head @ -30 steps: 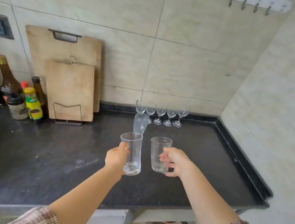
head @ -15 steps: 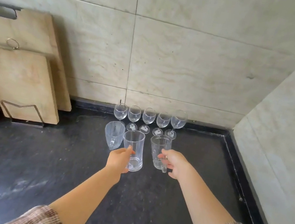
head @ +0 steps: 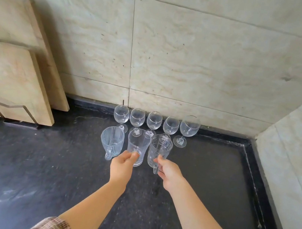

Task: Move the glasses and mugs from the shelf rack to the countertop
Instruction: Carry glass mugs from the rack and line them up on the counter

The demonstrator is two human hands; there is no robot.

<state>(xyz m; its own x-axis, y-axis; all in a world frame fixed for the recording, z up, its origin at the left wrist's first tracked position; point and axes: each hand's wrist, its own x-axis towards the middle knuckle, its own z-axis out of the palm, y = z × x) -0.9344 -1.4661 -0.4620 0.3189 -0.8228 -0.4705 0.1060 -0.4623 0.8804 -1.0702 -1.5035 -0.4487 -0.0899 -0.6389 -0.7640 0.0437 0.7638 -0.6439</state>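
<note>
While the left hand [head: 121,166] is gripping a plain clear mug [head: 138,144], the right hand [head: 169,172] is pinching a patterned glass mug [head: 160,150] before stemmed wine glasses [head: 154,120]

Pale marbled wall tiles [head: 195,61], corner at right, dark speckled countertop [head: 36,175], wooden cutting boards [head: 12,75] leaning at left.

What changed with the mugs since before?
The left hand and right hand carried the smooth mug and the patterned mug away from the person, into line beside the ribbed mug. Both keep their grip. The ribbed mug and five wine glasses stayed put.
</note>
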